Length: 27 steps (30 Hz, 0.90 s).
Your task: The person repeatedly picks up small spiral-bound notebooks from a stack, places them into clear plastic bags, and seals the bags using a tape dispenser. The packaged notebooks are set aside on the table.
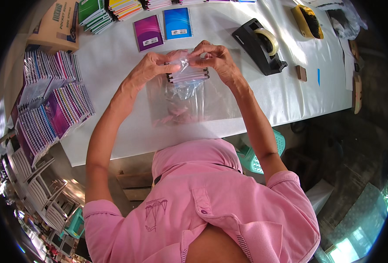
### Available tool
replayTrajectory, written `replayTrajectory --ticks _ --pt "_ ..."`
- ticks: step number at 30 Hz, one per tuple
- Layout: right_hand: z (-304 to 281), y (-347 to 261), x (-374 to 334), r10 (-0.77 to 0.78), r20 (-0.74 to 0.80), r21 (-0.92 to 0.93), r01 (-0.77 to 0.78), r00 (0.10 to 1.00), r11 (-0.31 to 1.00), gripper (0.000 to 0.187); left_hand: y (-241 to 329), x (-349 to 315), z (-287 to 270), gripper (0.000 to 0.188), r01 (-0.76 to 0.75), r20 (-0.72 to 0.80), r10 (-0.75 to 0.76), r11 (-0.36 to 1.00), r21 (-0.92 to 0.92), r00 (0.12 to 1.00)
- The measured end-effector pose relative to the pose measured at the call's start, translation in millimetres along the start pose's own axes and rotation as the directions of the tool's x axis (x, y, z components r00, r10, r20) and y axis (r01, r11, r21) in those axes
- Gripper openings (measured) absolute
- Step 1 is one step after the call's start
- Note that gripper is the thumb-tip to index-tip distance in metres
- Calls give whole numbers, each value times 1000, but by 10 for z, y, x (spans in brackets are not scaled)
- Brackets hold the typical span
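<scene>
A small stack of spiral notebooks (187, 77) stands in front of me on the white table, with its page edges toward me. Clear plastic wrapping (184, 64) covers its top. My left hand (151, 69) pinches this film at the stack's left side, thumb pointing inward. From the right, my right hand (218, 62) grips the film with bent fingers, close to the left fingertips. Whether the wrapping is a bag or a loose sheet I cannot tell. Beneath the stack lies a flat transparent plastic sheet (222, 103). A purple notebook (149, 33) and a blue notebook (178, 23) lie just beyond.
Wrapped notebook packs (56, 98) are piled along the table's left edge, by a cardboard box (56, 26). More notebook stacks (124, 8) line the back. Rightward are a black tape dispenser (259, 48), a brown block (301, 73) and a yellow container (307, 22). A green stool (251, 158) stands below.
</scene>
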State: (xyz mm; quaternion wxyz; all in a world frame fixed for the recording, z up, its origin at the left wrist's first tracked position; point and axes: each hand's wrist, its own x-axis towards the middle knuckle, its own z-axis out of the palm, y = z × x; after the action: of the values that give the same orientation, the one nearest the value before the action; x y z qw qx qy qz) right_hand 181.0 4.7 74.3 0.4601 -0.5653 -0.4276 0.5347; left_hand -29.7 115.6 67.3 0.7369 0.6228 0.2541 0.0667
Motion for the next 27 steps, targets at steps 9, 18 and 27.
replayTrajectory --ticks 9,18,27 --pt "73 46 -69 -310 19 -186 308 951 933 21 274 -290 150 62 -212 162 253 185 960 954" --pt "-2389 240 -706 -262 -579 -698 -303 772 648 17 225 -472 517 74 -149 151 385 -34 988 911" --pt "-2748 349 -875 200 -234 -88 -226 952 970 18 224 -516 601 71 -75 90 342 -57 996 935"
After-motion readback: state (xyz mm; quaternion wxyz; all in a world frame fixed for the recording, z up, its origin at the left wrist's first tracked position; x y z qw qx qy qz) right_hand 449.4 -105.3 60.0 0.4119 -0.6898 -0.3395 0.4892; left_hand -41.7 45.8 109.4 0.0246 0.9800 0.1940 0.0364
